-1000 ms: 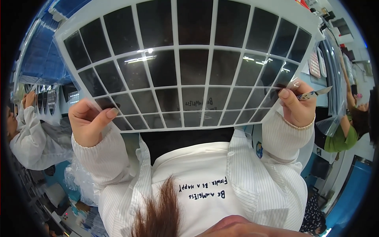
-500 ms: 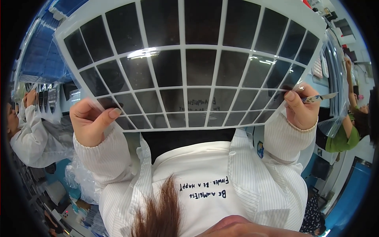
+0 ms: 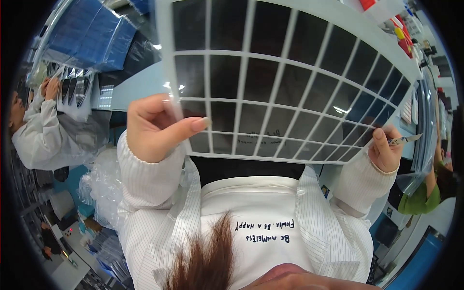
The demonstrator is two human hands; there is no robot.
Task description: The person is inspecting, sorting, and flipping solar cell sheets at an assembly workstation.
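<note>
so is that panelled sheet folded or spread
Spread: the sheet extends between left hand and right hand, its grid of dark panels showing.

I'm seeing near-black rectangles in a white grid across my sheet (image 3: 270, 79). My knife handle (image 3: 397, 141) is showing blue marks on white. I'm wearing white sleeves (image 3: 149, 180) with thin dark pinstripes (top (image 3: 261, 205): white, black lettering). Wrapped stack (image 3: 89, 41) is showing blue; neighbour's sleeve (image 3: 420, 202), green.

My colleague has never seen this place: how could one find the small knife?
Find the large sheet of dark rectangles. At its right edge, the small knife juts rightward from the right hand. Unlike the sheet, it has a patterned handle and pointed blade.
</note>
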